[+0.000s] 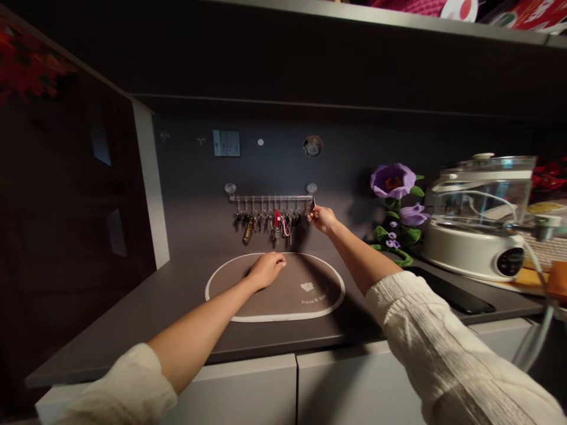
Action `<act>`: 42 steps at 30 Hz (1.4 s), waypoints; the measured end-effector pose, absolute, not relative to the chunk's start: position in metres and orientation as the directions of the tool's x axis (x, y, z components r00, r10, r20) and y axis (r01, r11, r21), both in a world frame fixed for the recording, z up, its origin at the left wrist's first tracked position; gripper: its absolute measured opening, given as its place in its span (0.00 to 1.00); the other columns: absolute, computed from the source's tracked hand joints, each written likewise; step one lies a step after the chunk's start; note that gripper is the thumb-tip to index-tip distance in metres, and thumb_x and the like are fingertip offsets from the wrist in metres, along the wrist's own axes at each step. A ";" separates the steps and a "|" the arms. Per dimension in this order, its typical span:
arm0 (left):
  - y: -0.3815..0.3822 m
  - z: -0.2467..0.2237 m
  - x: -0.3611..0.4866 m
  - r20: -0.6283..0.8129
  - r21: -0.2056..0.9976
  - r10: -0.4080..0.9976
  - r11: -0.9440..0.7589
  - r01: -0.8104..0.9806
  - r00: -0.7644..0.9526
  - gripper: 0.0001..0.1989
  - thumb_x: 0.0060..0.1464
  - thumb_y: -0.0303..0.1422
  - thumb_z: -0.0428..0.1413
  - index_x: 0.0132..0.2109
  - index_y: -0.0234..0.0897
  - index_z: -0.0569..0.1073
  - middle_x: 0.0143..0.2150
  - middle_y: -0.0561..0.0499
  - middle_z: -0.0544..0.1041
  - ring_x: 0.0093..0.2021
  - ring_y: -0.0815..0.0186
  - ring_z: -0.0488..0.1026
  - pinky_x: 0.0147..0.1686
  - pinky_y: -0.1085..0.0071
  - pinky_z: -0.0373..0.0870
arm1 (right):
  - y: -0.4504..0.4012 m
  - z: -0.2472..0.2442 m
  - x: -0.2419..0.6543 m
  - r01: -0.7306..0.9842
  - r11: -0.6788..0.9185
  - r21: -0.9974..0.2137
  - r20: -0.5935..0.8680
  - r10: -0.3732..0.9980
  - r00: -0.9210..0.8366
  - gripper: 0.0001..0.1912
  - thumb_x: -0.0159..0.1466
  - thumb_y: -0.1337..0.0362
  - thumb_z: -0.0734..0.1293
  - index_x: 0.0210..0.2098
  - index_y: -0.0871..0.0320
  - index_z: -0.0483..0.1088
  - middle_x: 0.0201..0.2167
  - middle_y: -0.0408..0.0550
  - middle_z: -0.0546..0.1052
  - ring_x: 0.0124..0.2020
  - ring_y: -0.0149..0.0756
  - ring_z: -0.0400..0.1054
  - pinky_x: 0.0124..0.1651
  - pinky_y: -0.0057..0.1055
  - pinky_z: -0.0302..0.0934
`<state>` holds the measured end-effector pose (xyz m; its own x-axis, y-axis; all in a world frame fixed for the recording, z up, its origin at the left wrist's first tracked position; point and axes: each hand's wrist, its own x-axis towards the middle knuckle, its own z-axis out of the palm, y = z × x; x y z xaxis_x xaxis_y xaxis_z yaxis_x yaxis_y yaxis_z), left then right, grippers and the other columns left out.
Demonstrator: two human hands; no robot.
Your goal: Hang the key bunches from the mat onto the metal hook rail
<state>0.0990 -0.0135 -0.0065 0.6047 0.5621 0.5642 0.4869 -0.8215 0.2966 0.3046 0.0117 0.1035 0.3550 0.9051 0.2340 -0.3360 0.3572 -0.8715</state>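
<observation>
A clear rack [272, 198] on the back wall carries a row of keys [266, 221], some with red, pink and brown tags. At the rack's right end, my right hand [323, 219] is closed in a pinch on a small dark object [313, 205], perhaps a key; its exact shape is too small to tell. My left hand [267, 270] rests closed over the oval brown mat [283, 304], its fingers curled, and whether anything is inside them is hidden.
Purple felt flowers [393, 180] stand right of my right hand. Beyond them is a glass-topped white appliance [473, 248] with a cable. A black phone [452, 292] lies on the dark counter [146, 307]. A shelf [310, 15] overhangs everything.
</observation>
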 end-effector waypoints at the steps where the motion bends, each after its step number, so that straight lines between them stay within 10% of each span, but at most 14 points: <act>1: -0.014 -0.006 0.099 0.563 0.297 0.564 -0.820 0.488 0.604 0.10 0.52 0.30 0.47 0.33 0.35 0.72 0.34 0.48 0.74 0.35 0.66 0.68 0.38 0.71 0.62 | 0.013 0.103 0.305 -0.336 0.353 -0.873 0.228 0.905 0.359 0.10 0.59 0.73 0.59 0.21 0.60 0.59 0.11 0.38 0.60 0.13 0.20 0.54 0.21 0.20 0.60; 42: -0.014 -0.005 0.098 0.559 0.317 0.572 -0.816 0.482 0.600 0.10 0.52 0.30 0.47 0.34 0.35 0.73 0.33 0.48 0.74 0.36 0.65 0.68 0.39 0.69 0.62 | 0.027 0.079 0.309 -0.331 0.264 -0.906 0.124 0.913 0.389 0.06 0.61 0.68 0.56 0.28 0.59 0.62 0.20 0.42 0.71 0.18 0.24 0.64 0.24 0.23 0.61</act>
<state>0.0980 -0.0138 -0.0046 0.6005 0.5720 0.5588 0.4825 -0.8165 0.3172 0.3089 0.0271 0.0793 0.3885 0.9130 0.1243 -0.3308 0.2641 -0.9060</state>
